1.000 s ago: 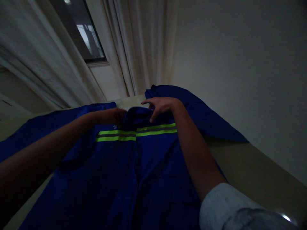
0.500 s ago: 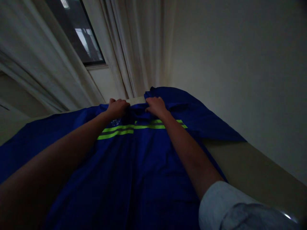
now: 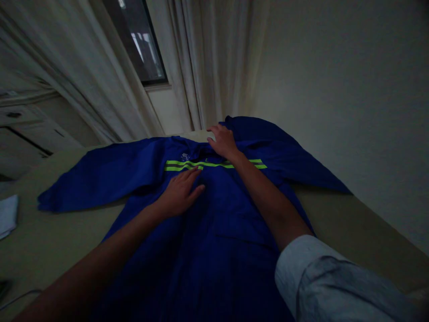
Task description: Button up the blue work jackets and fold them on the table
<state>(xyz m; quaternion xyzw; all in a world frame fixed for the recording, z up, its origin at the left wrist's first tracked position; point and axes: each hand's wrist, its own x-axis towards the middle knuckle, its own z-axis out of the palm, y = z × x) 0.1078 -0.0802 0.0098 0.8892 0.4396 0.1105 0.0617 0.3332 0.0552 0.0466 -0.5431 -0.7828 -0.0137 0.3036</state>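
A dark blue work jacket (image 3: 214, 214) lies spread out in front of me, its collar at the far end and its sleeves reaching to both sides. A yellow-green reflective strip (image 3: 214, 165) crosses its chest, and a pale printed mark sits above the strip on the left. My left hand (image 3: 181, 192) is over the chest just below the strip, fingers stretched out and thumb apart, holding nothing. At the right side of the collar is my right hand (image 3: 223, 142), its fingers apart and slightly bent; I see no cloth between them.
The jacket rests on a beige surface (image 3: 335, 219) beside a bare wall (image 3: 335, 89). Curtains (image 3: 214, 67) and a window (image 3: 140, 44) stand behind. A folded pale cloth (image 3: 8, 217) lies at the left edge, with a cable (image 3: 22, 298) below it. A pale cabinet (image 3: 33, 127) is farther back.
My left hand has let go of the collar and come down toward me over the chest. My right hand has opened near the collar. The view has turned down and left, showing the whole left sleeve.
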